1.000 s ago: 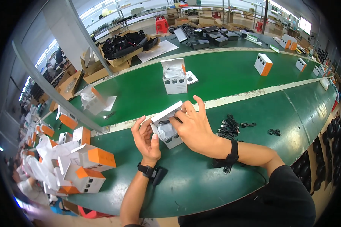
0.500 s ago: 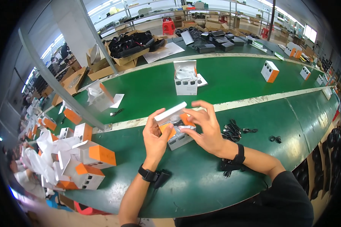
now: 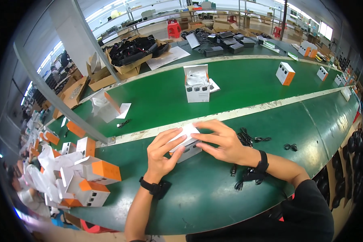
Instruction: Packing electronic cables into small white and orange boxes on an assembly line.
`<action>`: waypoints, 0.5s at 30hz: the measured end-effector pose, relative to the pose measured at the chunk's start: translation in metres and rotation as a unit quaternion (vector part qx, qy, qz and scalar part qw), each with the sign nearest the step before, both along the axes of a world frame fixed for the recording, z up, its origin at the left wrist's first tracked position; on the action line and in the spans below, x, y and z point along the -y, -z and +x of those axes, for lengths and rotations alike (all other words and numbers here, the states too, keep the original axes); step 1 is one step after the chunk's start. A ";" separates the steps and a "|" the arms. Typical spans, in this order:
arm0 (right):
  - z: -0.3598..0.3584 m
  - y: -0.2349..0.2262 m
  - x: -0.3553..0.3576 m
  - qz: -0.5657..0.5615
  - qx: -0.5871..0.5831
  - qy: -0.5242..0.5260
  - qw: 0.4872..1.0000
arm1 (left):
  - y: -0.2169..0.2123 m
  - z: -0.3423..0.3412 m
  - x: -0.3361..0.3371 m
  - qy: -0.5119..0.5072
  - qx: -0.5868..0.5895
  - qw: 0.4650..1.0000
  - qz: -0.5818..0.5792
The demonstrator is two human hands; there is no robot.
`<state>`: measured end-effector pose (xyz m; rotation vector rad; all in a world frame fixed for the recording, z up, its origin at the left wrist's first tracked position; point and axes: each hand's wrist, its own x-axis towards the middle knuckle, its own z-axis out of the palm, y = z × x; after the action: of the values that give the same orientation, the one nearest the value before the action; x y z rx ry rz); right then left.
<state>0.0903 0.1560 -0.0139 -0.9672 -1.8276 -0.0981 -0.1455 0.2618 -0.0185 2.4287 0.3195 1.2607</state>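
A small white carton (image 3: 190,154) with pictures on its side stands on the green table in front of me, its white lid (image 3: 188,133) folded down over the top. My left hand (image 3: 162,154) grips its left side, fingers over the lid and thumb low at the front. On the other side my right hand (image 3: 221,142) holds the lid's edge and right side between fingers and thumb. What lies inside is hidden. Black cables (image 3: 244,137) lie beyond my right hand, and more coiled cables (image 3: 252,176) lie under my right wrist. A black object (image 3: 163,189) rests by my left wrist.
Opened white-and-orange cartons (image 3: 93,193) with white bags crowd the table's left end. An open carton (image 3: 197,90) stands on the green conveyor, with closed cartons (image 3: 285,74) farther right. A metal post (image 3: 60,92) rises at left. One small cable coil (image 3: 290,147) lies at right.
The carton's raised lid has come down over its opening, and the orange flaps are out of sight. Both hands have closed in on the lid and sides.
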 end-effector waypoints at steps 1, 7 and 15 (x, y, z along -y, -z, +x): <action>0.002 -0.001 -0.004 -0.014 0.029 0.007 0.999 | 0.000 -0.001 -0.001 0.007 -0.004 1.000 -0.008; 0.016 -0.005 0.003 -0.058 0.058 -0.032 0.996 | -0.012 0.000 -0.002 0.036 -0.098 0.993 0.054; 0.047 -0.005 -0.014 -0.218 0.006 -0.081 0.973 | 0.011 0.002 0.001 0.049 0.013 0.992 -0.112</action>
<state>0.1369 0.1700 -0.0091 -1.1098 -1.9724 0.4143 -0.1437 0.2604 -0.0293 2.2095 0.3128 1.1472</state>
